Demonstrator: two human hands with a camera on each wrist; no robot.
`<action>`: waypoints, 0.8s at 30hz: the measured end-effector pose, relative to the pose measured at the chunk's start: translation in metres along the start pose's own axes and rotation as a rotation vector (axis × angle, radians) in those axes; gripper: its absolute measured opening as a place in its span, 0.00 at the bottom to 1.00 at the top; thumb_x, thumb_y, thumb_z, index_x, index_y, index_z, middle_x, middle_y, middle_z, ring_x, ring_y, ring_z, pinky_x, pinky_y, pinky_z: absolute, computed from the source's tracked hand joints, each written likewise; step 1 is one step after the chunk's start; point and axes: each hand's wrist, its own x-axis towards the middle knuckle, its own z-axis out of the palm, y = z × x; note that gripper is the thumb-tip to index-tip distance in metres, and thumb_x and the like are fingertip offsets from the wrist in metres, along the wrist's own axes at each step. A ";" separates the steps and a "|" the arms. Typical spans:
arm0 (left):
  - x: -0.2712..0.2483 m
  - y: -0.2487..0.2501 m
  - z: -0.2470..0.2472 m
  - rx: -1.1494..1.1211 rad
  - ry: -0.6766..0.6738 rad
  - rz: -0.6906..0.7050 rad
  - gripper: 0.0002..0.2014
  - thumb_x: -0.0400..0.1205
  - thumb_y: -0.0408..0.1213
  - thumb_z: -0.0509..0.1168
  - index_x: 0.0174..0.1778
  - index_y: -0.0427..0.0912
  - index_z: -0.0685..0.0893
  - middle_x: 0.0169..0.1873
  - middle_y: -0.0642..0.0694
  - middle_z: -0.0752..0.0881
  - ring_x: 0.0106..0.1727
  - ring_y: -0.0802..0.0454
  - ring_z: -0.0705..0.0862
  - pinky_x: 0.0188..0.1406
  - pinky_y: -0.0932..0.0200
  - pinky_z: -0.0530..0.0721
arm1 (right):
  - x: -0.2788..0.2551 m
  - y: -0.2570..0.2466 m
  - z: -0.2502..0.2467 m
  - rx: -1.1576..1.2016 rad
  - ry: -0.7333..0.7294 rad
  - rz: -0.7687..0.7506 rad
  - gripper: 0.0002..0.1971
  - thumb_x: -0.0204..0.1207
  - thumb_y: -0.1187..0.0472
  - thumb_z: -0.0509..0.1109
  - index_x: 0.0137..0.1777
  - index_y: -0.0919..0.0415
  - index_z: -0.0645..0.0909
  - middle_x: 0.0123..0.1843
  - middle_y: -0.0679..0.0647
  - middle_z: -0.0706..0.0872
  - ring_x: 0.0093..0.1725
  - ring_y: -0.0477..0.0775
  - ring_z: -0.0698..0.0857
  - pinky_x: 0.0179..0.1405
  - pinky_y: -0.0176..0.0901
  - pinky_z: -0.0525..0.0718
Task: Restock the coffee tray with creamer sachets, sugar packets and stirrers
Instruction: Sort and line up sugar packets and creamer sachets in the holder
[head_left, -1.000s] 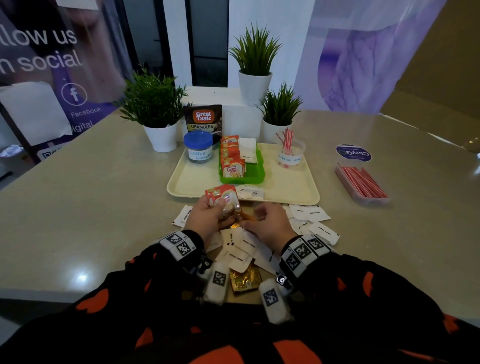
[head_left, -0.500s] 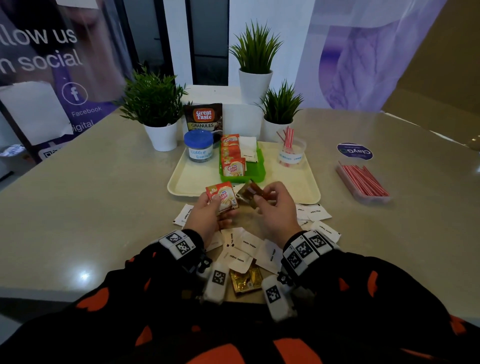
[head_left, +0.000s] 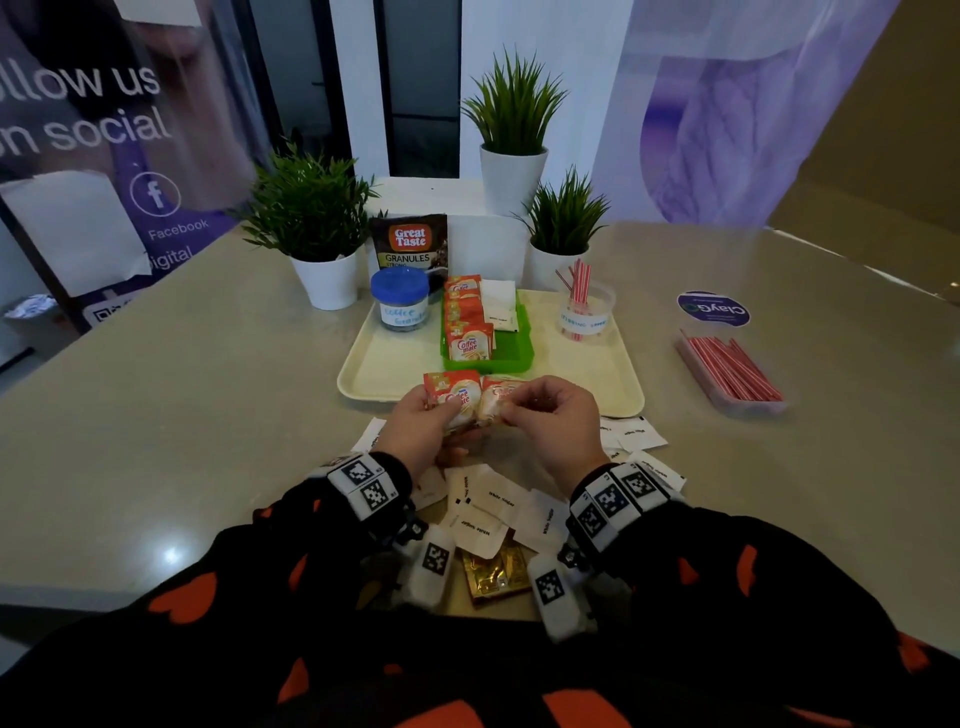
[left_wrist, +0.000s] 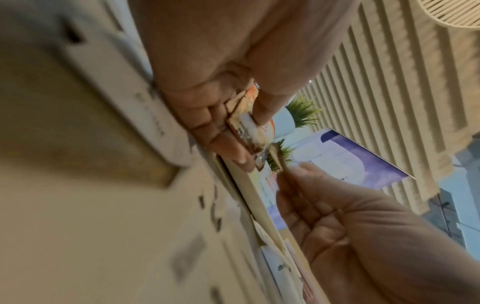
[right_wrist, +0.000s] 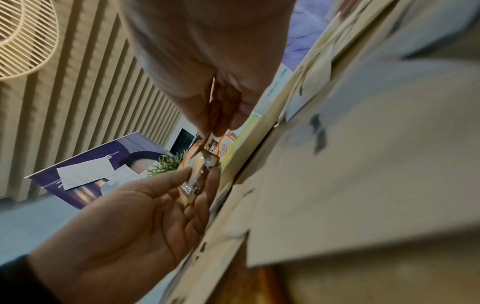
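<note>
Currently, creamer sachets (head_left: 453, 396) are pinched in the left hand (head_left: 422, 431) above the tray's (head_left: 387, 375) near edge; another sachet (head_left: 494, 400) is pinched by the right hand (head_left: 558, 422) beside them. Step judged: creamers being gathered for the green bin (head_left: 511, 358). Next, a short forward reach is called for. Sugar packets (head_left: 488, 506) are scattered on the table (head_left: 182, 405); stirrers (head_left: 732, 371) remain boxed, well apart. Reach unobstructed.

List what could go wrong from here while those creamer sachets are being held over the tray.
1. The left hand grips several creamer sachets at once; one could slip out onto the tray.
2. The right hand pinches only a sachet edge, a weak hold.
3. Loose sugar packets beneath the wrists could get swept off.
</note>
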 end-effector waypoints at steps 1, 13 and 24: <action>0.003 0.004 -0.001 0.029 0.006 0.027 0.12 0.84 0.35 0.70 0.63 0.46 0.84 0.52 0.42 0.92 0.50 0.42 0.92 0.52 0.39 0.91 | 0.003 -0.001 -0.001 -0.051 0.012 -0.004 0.08 0.71 0.80 0.76 0.46 0.69 0.86 0.41 0.60 0.88 0.37 0.49 0.88 0.31 0.34 0.87; 0.044 0.066 -0.002 0.208 -0.076 0.070 0.21 0.76 0.26 0.77 0.61 0.49 0.82 0.52 0.47 0.92 0.51 0.48 0.92 0.44 0.51 0.90 | 0.033 -0.017 -0.002 -0.568 -0.163 0.043 0.12 0.69 0.55 0.84 0.46 0.56 0.85 0.45 0.51 0.89 0.45 0.50 0.87 0.44 0.48 0.89; 0.066 0.064 -0.005 0.079 0.190 0.105 0.08 0.88 0.38 0.64 0.62 0.49 0.81 0.54 0.46 0.90 0.52 0.49 0.90 0.44 0.51 0.88 | 0.124 -0.030 0.028 -0.414 -0.048 -0.133 0.05 0.75 0.65 0.80 0.44 0.57 0.86 0.36 0.48 0.86 0.39 0.48 0.84 0.49 0.48 0.87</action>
